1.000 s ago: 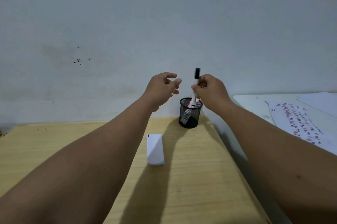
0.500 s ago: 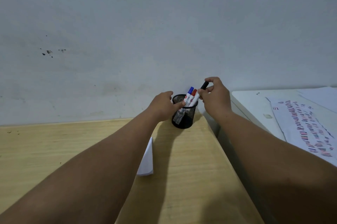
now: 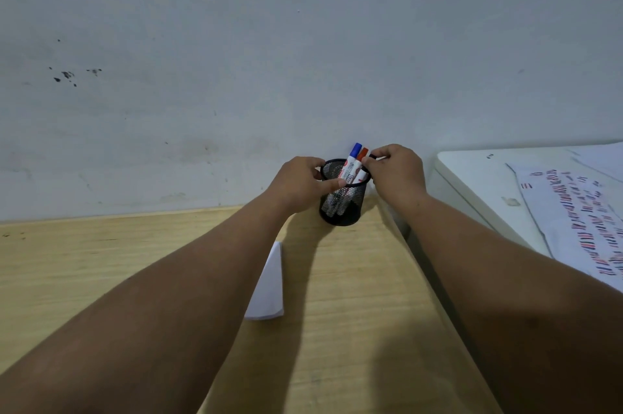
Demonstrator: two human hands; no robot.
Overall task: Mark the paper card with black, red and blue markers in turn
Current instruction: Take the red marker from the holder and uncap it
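Wooden counter (image 3: 101,265) against grey wall — left hand (image 3: 298,182) grip clamped on mesh pen cup (image 3: 344,201); right hand (image 3: 397,174) grip pinches black marker (image 3: 363,175) at rim; paper card (image 3: 269,285) flat nearby.

The pen cup (image 3: 342,201) stands at the back of the bench (image 3: 354,312), against the wall (image 3: 303,42) — markers (image 3: 354,164) in it. The paper card (image 3: 269,285) lies before it, leftward; a sheet (image 3: 573,221) lies right.
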